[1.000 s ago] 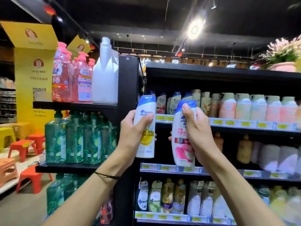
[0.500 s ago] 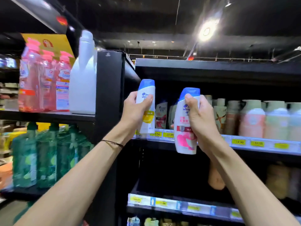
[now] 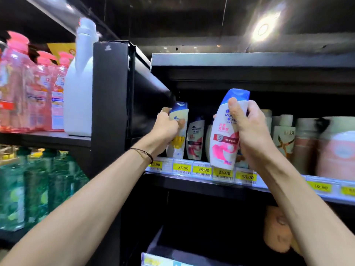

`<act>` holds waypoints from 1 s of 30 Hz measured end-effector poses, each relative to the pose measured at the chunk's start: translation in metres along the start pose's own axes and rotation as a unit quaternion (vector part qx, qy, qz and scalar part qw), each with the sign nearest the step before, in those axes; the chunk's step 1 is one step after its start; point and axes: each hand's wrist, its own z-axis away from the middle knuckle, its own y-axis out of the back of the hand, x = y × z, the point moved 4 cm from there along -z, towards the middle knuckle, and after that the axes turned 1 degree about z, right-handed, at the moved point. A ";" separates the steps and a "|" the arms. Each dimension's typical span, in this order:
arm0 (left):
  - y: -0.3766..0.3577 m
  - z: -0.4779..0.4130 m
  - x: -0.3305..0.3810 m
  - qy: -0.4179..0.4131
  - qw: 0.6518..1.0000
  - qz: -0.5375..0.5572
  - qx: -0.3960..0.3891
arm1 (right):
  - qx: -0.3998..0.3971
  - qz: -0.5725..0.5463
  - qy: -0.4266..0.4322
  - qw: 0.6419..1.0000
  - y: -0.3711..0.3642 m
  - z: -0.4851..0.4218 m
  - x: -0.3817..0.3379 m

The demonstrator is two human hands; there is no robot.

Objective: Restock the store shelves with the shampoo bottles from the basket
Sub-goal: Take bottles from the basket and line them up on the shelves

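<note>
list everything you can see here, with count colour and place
yellow-label shampoo bottle: 1, white with blue cap, far left of upper shelf, in left hand
pink-label shampoo bottle: 1, white with blue cap, in front of shelf edge, in right hand
shelved bottles: several, white, beige and peach, along upper shelf
price tags: a row, yellow, on shelf edge
pink bottles: several, left shelf
white jug: 1, beside pink bottles
green bottles: several, lower left shelf
ceiling light: 1, upper right
left hand: 1, gripping bottle
right hand: 1, gripping bottle

Pink bottles (image 3: 34,96) beside a white jug (image 3: 80,89), green bottles (image 3: 38,189) below, ceiling lamp (image 3: 263,29) lit
</note>
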 end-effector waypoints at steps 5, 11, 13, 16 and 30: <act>0.000 -0.012 -0.023 0.032 0.997 -0.073 -0.016 | -0.019 -0.030 -0.007 0.999 -0.003 -0.015 -0.001; -0.002 -0.022 -0.031 0.024 0.992 -0.119 -0.019 | -0.026 -0.012 -0.010 1.000 -0.013 -0.034 0.007; -0.001 -0.025 -0.034 0.023 0.990 -0.140 -0.024 | -0.037 0.001 -0.015 0.999 -0.018 -0.036 0.010; 0.000 -0.024 -0.035 0.017 0.989 -0.141 -0.033 | -0.050 0.014 -0.033 0.998 -0.026 -0.037 0.015; 0.005 -0.011 -0.022 0.052 0.987 -0.147 -0.039 | -0.058 0.122 -0.020 0.991 -0.058 -0.042 0.048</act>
